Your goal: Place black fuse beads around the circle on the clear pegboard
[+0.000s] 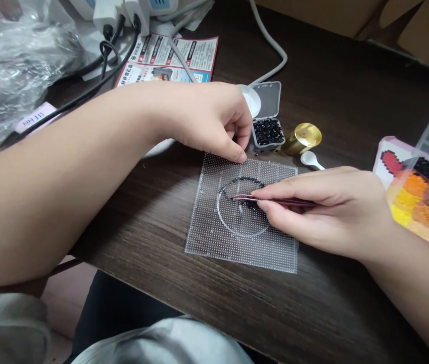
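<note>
A clear square pegboard (206,222) lies on the table, with a ring outline on it and small black beads along the ring's upper part and inside it. My left hand (222,124) is at the board's far edge, its fingers curled and its thumb tip pressing on that edge. Between the thumb and fingers of my right hand (335,210) are thin pinkish tweezers (286,201). Their tips reach the black beads in the ring's upper left; whether they grip a bead is too small to tell. Behind the board stands an open clear box (268,132) of black beads.
Beside the bead box are a gold cylinder (303,139) and a small white spoon (312,160). A divided case of coloured beads (415,197) lies at the right. Crumpled clear plastic (17,65), cables (275,45) and a printed leaflet (199,53) occupy the back left.
</note>
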Tool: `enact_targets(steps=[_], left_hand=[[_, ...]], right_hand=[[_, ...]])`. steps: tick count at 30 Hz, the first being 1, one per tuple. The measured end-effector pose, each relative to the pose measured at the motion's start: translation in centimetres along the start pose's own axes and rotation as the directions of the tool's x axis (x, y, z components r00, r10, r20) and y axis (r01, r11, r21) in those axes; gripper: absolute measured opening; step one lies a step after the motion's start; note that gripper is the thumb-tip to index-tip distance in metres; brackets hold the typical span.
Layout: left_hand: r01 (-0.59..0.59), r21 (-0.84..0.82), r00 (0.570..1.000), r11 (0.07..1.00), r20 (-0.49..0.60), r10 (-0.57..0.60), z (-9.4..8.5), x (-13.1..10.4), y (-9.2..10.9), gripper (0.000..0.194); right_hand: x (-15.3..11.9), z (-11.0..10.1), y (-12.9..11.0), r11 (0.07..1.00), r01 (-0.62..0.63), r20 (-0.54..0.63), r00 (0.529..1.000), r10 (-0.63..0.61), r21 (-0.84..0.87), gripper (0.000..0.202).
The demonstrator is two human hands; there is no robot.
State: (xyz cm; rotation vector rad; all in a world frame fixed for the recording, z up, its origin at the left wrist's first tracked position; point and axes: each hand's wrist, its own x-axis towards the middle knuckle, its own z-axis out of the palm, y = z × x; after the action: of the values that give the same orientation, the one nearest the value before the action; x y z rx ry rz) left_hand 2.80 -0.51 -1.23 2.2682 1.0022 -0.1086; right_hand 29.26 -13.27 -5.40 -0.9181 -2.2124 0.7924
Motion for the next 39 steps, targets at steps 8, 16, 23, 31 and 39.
enact_targets(steps=[8, 16, 23, 31, 39], left_hand=[[0.031, 0.048, 0.999, 0.998, -0.024, -0.029, 0.1, 0.2, -0.2, 0.017], [0.021, 0.051, 1.0, 0.998, -0.012, -0.02, 0.1, 0.3, -0.1, 0.018], [-0.023, -0.034, 1.0, 0.999, -0.01, 0.023, 0.0, 0.5, -1.0, 0.017], [-0.011, -0.015, 1.0, 1.0, -0.026, 0.01, 0.1, 0.3, 0.0, 0.01], [0.025, -0.022, 1.0, 0.999, -0.016, -0.025, -0.1, 0.4, 0.0, 0.01]], right_hand=[[-0.1, -0.2, -0.1, 1.0, -0.018, 0.013, 1.0, 0.018, -0.018, 0.026], [0.3, 0.0, -0.7, 0.999, 0.001, 0.011, 1.0, -0.001, -0.037, 0.03], [0.6, 0.1, -1.4, 0.995, -0.069, 0.01, 0.997, 0.07, -0.066, 0.032], [0.6, 0.1, -1.2, 0.997, -0.049, 0.028, 0.998, 0.05, -0.063, 0.034], [0.6, 0.1, -1.1, 0.997, -0.046, 0.023, 0.999, 0.048, -0.063, 0.034]])
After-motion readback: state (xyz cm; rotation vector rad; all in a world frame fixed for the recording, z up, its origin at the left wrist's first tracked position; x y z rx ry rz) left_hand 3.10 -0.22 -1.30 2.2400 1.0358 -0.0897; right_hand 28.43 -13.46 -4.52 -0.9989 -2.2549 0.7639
